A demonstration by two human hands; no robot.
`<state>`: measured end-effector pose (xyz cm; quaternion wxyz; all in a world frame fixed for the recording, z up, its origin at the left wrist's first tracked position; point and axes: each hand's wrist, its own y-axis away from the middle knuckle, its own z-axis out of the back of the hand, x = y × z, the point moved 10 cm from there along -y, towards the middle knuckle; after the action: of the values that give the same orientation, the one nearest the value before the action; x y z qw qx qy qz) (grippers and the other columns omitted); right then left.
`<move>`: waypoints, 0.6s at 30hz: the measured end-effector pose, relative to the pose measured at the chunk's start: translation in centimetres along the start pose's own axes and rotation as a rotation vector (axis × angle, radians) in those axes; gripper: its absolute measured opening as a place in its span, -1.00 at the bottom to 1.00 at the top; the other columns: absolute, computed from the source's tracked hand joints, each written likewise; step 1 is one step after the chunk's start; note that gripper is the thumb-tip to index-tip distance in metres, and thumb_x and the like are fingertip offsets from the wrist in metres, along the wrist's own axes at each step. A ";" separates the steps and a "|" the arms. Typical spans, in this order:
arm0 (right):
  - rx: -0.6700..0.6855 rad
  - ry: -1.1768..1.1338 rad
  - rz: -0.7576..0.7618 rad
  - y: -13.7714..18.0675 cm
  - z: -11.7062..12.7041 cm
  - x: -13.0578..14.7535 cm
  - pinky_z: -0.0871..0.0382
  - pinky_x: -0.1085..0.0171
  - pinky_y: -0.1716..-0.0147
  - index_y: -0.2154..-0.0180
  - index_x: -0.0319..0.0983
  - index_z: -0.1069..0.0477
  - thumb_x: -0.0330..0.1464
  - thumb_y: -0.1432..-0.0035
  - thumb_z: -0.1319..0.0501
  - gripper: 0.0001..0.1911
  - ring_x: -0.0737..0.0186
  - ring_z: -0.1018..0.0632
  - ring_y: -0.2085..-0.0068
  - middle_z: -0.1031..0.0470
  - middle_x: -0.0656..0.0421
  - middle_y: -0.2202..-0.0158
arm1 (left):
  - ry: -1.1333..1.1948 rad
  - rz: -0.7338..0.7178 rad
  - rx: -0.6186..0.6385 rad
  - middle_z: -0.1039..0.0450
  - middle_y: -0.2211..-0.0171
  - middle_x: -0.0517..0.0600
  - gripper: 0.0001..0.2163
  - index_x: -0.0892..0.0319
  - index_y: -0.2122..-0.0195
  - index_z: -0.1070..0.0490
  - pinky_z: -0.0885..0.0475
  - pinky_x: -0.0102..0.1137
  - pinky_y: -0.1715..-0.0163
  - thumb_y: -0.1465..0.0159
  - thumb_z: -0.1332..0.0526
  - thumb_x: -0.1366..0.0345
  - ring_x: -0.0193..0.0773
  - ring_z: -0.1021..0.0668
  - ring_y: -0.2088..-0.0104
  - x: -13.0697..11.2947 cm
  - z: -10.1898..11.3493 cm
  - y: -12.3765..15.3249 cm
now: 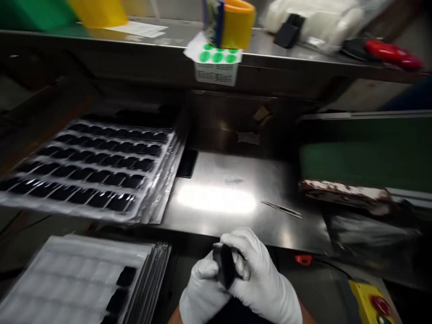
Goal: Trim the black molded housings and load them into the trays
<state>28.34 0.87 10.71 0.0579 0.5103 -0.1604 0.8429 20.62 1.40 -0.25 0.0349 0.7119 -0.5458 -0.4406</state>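
Note:
Both hands wear white gloves and meet at the front edge of the steel table. Between them is a small black plastic part [224,265], tilted, its exact kind unclear. My left hand [204,288] closes on its left side, with the thumb against it. Fingers of my right hand [258,274] wrap its right side and top. Tweezers [281,209] lie on the steel tabletop [222,171] beyond the hands. To the left, a stack of clear trays [148,198] holds rows of similar black parts [111,177]. The lower tray [67,274] has several black parts along its right side.
A dark flat object [187,163] lies beside the upper trays. A green conveyor belt [367,157] runs at right. Below it sits a yellow box with a red button [380,303]. The shelf [162,41] carries a tape roll [236,22], green-dot labels [218,57] and white gloves [313,20].

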 end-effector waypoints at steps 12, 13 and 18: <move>0.274 0.244 -0.804 9.2 -3.2 -22.6 -0.31 -0.18 -0.08 -0.03 -0.02 -0.43 0.09 -0.06 -0.15 -0.44 -0.19 -0.51 -0.02 -0.56 0.09 0.02 | -0.399 0.240 -1.323 -0.45 0.33 -0.06 -0.87 0.27 0.26 -0.41 -0.47 -0.36 0.37 -0.28 -0.22 0.29 -0.31 -0.51 0.38 1.9 33.7 33.8; 0.280 0.263 -0.809 9.2 -3.0 -23.1 -0.32 -0.16 -0.08 -0.01 -0.03 -0.45 0.09 -0.05 -0.15 -0.44 -0.19 -0.52 -0.02 -0.57 0.09 0.04 | -0.416 0.291 -1.348 -0.46 0.32 -0.05 -0.83 0.28 0.23 -0.42 -0.48 -0.35 0.38 -0.30 -0.19 0.26 -0.30 -0.52 0.38 2.3 34.6 34.8; 0.301 0.320 -0.766 8.2 -2.8 -24.8 -0.26 -0.05 -0.15 0.08 -0.05 -0.51 0.10 -0.02 -0.17 -0.47 -0.11 -0.48 -0.08 -0.56 0.13 0.02 | -0.525 0.364 -1.351 -0.46 0.17 -0.02 -0.72 0.27 0.10 -0.44 -0.53 -0.25 0.26 -0.29 -0.19 0.17 -0.12 -0.55 0.23 2.3 35.2 33.9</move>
<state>35.55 -4.26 -13.97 0.3154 0.3986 0.1762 0.8430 -28.09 1.13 -5.04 0.4055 0.3054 -0.2557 -0.8227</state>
